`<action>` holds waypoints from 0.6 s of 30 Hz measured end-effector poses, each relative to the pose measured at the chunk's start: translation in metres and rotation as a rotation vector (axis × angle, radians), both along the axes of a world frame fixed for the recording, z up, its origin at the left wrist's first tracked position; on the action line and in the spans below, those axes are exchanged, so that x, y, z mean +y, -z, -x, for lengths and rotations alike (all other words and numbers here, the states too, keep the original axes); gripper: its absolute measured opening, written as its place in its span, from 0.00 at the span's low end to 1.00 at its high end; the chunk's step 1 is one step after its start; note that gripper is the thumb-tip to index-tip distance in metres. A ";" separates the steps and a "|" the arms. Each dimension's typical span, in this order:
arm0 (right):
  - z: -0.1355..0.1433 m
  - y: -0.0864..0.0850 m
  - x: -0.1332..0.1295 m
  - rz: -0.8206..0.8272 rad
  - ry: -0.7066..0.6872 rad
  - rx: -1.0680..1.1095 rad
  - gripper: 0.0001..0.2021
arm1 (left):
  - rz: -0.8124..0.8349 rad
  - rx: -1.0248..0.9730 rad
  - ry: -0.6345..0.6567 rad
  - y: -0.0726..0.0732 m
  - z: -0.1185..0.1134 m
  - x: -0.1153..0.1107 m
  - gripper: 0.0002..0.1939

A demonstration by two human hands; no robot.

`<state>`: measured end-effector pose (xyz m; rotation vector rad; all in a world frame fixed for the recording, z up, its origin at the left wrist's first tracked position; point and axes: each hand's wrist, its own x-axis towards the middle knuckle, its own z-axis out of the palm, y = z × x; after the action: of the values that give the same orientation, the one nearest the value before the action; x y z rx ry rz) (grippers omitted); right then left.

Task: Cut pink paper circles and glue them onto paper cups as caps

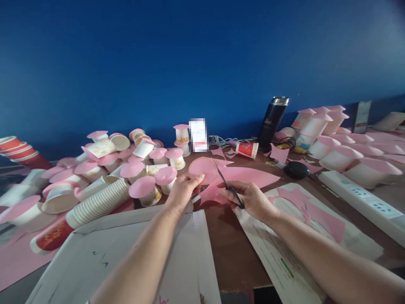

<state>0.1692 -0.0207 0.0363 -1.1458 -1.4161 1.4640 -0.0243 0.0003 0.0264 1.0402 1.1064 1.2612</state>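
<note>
My left hand (186,190) pinches the lower edge of a round pink paper piece (205,169), which sits at the rim of a paper cup whose body is mostly hidden. In my right hand (248,198) are black-handled scissors (232,190), their blades pointing up and left beside the disc's right edge. Pink paper scraps (253,176) lie on the brown table (228,245) under and behind both hands.
Paper cups with pink discs (142,187) crowd the left, beside a long stack of nested cups (98,202). A black bottle (272,122), a red cup (247,150), a black round object (296,169) and a white power strip (363,202) are at right.
</note>
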 end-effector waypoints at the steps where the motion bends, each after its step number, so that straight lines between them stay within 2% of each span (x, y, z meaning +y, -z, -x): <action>1: 0.000 0.000 0.000 0.001 0.006 -0.001 0.28 | 0.010 -0.009 -0.002 0.000 0.000 0.000 0.18; 18: -0.003 0.006 0.003 -0.011 -0.003 -0.025 0.27 | 0.055 -0.066 -0.009 -0.003 -0.001 0.000 0.16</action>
<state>0.1719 -0.0178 0.0303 -1.1593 -1.4419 1.4463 -0.0231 -0.0002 0.0296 0.9475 1.0905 1.2562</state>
